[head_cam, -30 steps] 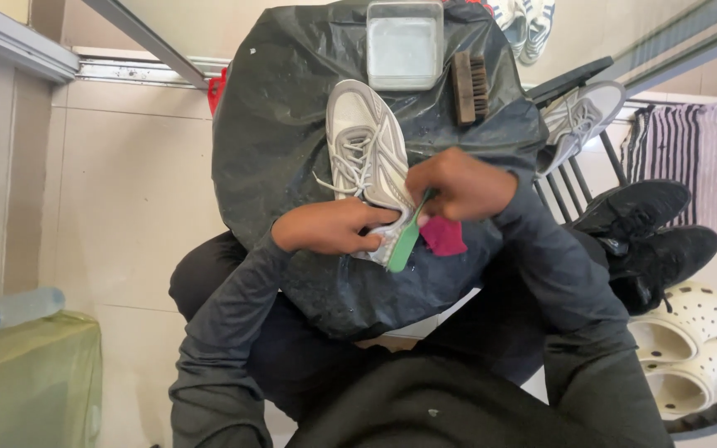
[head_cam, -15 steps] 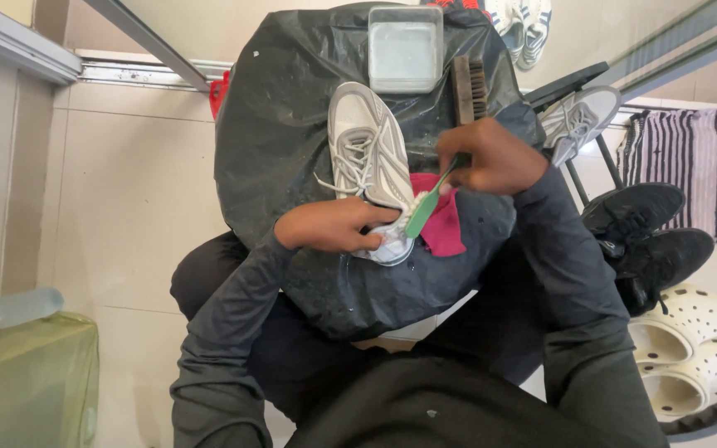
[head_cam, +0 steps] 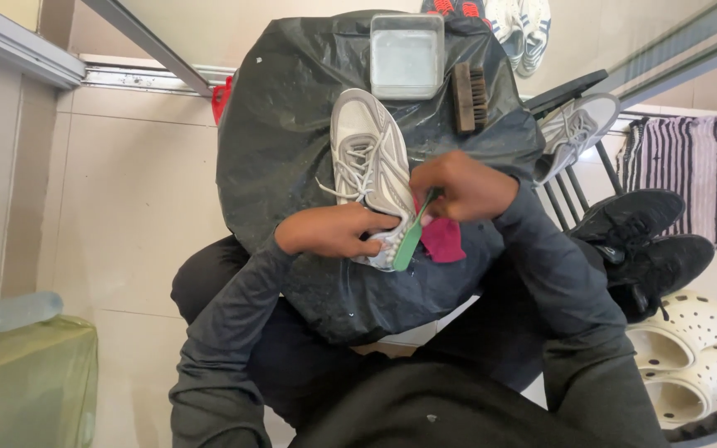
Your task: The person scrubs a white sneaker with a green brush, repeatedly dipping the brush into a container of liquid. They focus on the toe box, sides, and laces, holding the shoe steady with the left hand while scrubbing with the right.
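Note:
A grey and white sneaker lies on a table covered with black plastic sheet, toe pointing away from me. My left hand grips the sneaker's heel end. My right hand holds a green-handled brush pressed against the sneaker's right side near the heel. A dark red cloth lies on the plastic just under my right hand.
A clear rectangular tub and a wooden scrub brush sit at the far edge. A rack on the right holds a grey sneaker, black shoes and white clogs. A striped cloth hangs right; a water bottle lies lower left.
My right hand swung the green brush out to the right, away from the sneaker, then came back against the sneaker's side. My left hand stayed on the heel.

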